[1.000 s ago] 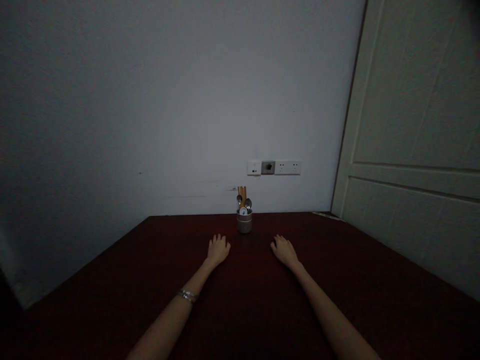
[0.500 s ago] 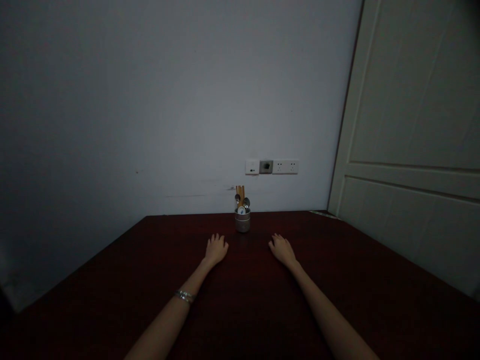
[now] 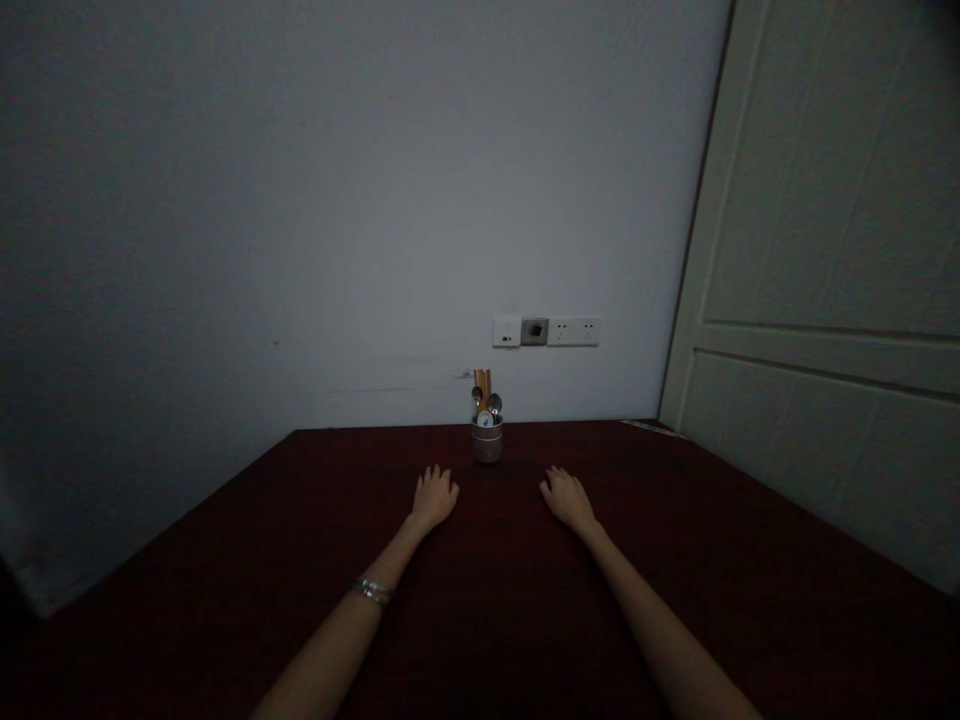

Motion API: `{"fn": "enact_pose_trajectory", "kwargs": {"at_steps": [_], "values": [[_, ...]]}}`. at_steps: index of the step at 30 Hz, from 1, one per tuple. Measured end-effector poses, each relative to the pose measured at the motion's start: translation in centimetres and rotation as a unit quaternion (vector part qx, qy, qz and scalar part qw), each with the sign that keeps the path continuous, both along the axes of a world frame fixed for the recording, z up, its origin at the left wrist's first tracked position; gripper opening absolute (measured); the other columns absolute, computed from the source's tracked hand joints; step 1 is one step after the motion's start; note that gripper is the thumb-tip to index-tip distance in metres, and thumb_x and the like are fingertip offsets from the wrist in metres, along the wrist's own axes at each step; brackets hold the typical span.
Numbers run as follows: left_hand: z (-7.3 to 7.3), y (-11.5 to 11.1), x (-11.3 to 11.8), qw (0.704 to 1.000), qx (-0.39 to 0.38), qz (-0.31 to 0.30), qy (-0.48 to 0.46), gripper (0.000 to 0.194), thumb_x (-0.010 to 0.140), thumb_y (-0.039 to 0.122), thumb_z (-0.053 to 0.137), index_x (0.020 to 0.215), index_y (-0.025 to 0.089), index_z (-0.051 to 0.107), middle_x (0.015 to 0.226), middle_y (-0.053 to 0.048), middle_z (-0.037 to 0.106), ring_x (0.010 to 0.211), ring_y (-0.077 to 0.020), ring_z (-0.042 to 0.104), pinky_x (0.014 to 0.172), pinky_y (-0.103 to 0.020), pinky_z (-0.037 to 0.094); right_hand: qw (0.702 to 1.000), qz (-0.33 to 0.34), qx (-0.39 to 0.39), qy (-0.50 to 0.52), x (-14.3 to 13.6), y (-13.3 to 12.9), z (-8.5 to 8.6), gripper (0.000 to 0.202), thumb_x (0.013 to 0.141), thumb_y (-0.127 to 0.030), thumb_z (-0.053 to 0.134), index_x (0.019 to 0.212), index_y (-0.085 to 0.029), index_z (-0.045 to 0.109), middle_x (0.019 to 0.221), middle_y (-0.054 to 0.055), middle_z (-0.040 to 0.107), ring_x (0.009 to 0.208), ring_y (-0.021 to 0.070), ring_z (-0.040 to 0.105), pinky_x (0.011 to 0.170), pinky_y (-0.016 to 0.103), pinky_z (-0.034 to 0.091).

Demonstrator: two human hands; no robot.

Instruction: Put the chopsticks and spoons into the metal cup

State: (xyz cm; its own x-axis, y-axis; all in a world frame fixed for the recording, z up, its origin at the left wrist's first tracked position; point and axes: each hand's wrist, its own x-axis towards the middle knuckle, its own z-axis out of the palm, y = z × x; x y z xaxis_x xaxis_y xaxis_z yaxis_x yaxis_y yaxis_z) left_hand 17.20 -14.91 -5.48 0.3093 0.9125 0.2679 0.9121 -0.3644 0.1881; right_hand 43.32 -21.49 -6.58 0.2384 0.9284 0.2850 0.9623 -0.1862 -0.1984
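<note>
Grey cylindrical cup (image 3: 487,446): stands upright on the worktop (image 3: 480,580), straight ahead at twelve o'clock, towards the far edge; pale band around its upper part. Contents project above the rim. Tan sticks (image 3: 482,384), bundled, near vertical, at twelve o'clock. Smaller metal spoon (image 3: 476,394), bowl up, at eleven; larger metal spoon (image 3: 495,403), bowl up, at one. White rounded piece (image 3: 485,420), blue mark, at six, against the rim.

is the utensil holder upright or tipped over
Upright: the utensil holder stands on its base, chopsticks and spoons pointing up.
</note>
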Motion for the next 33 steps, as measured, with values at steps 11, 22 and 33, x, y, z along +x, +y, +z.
{"fn": "enact_pose_trajectory", "kwargs": {"at_steps": [11, 22, 33], "values": [[0.1, 0.8, 0.1, 0.995, -0.035, 0.018, -0.092, 0.067, 0.079, 0.034, 0.045, 0.135, 0.002, 0.026, 0.138, -0.022, 0.034, 0.128, -0.0304, 0.031, 0.103, -0.039, 0.024, 1.000, -0.007, -0.008, 0.002, -0.2, -0.3, 0.3, 0.045, 0.085, -0.027, 0.032, 0.120, -0.008, 0.053, 0.133, 0.014, 0.045, 0.124, 0.0228, 0.038, 0.102, 0.036, 0.025], [3.6, 5.5, 3.7, 0.901, -0.103, -0.014, -0.420, 0.096, 0.064, 0.046, 0.069, 0.136, 0.004, 0.020, 0.138, -0.025, 0.031, 0.127, -0.0269, 0.033, 0.101, -0.031, 0.030, 1.000, -0.006, 0.005, -0.005, -0.4, -0.6, 0.3, 0.045, 0.085, -0.025, 0.031, 0.120, -0.008, 0.053, 0.132, 0.014, 0.046, 0.123, 0.0239, 0.039, 0.101, 0.038, 0.025], [3.6, 9.0, 8.2, 0.892, -0.070, -0.054, -0.443, 0.108, 0.055, 0.044, 0.075, 0.136, 0.005, 0.016, 0.138, -0.025, 0.031, 0.127, -0.0279, 0.033, 0.102, -0.035, 0.029, 1.000, -0.007, 0.009, 0.010, -0.4, -0.2, 0.0, 0.047, 0.084, -0.025, 0.030, 0.121, -0.007, 0.052, 0.133, 0.015, 0.045, 0.124, 0.0250, 0.038, 0.102, 0.040, 0.024]]}}
